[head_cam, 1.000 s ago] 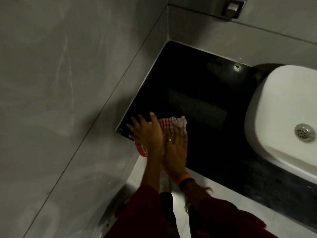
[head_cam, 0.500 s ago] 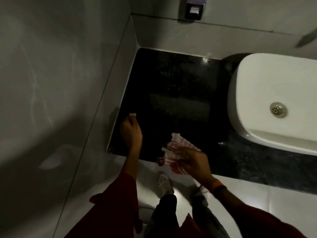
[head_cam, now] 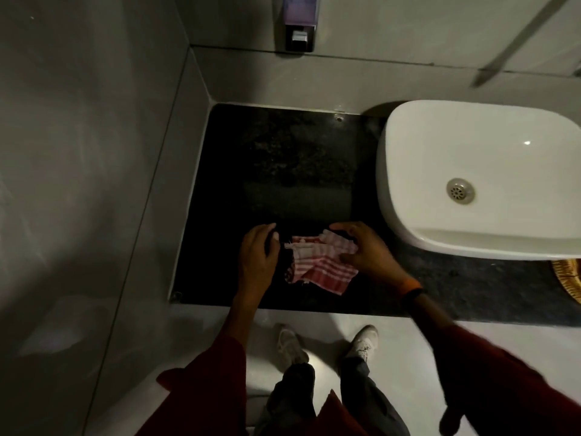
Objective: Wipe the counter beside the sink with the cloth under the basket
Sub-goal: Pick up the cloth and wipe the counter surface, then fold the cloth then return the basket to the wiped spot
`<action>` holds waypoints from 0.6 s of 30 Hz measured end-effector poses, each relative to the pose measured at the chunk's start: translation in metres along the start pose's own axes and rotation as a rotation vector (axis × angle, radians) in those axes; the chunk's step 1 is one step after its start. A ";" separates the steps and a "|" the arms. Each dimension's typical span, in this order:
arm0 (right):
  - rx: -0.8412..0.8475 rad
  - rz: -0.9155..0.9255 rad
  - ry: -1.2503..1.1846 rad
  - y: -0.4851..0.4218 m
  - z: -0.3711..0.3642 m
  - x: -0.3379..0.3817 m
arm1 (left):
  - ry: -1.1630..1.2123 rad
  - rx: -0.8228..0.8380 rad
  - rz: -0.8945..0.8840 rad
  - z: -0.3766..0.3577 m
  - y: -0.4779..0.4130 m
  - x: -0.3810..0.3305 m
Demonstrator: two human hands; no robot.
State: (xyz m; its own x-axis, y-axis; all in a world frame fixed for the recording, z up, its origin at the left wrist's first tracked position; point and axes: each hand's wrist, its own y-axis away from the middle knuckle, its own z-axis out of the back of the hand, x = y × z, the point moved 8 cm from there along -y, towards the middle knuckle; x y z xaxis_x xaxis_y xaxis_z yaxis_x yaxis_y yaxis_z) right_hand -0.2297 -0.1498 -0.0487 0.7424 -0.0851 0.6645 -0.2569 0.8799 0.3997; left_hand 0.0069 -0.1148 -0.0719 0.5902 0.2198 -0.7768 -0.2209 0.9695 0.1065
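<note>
A red and white checked cloth [head_cam: 320, 265] lies crumpled on the black counter [head_cam: 283, 158], near its front edge and left of the white sink [head_cam: 490, 158]. My right hand [head_cam: 367, 250] rests on the cloth's right side, thumb and fingers closed on its edge. At the cloth's left corner my left hand [head_cam: 259, 250] has curled fingers; a frayed white corner lies right by the fingertips, and whether they grip it is unclear. A woven basket's [head_cam: 569, 278] edge shows at the far right, in front of the sink.
Grey tiled walls enclose the counter on the left and at the back. A soap dispenser [head_cam: 300, 23] hangs on the back wall. My shoes [head_cam: 290, 344] stand on the pale floor below the counter's front edge.
One second ago both hands pressed the cloth flat at the counter's left front corner. The cloth has since moved right toward the middle, and my left hand has come back to its left corner.
</note>
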 end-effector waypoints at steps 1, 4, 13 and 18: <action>-0.057 -0.081 0.080 0.008 -0.006 -0.011 | 0.021 0.091 0.025 -0.014 0.005 -0.003; -0.138 -0.271 0.058 0.030 -0.026 -0.037 | -0.055 0.297 0.157 -0.054 0.019 -0.006; -0.036 -0.316 -0.170 0.076 -0.005 -0.092 | -0.032 0.595 0.178 -0.098 0.047 -0.033; 0.019 -0.373 -0.340 0.117 0.039 -0.158 | 0.209 0.586 0.172 -0.151 0.076 -0.079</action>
State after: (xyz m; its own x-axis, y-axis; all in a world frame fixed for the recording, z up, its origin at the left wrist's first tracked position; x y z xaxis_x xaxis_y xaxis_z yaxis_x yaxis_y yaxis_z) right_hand -0.4010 -0.0513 -0.0820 0.5427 -0.5423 0.6414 -0.0262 0.7523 0.6582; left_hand -0.1738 -0.0749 -0.0959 0.4073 0.4089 -0.8166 0.1971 0.8337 0.5158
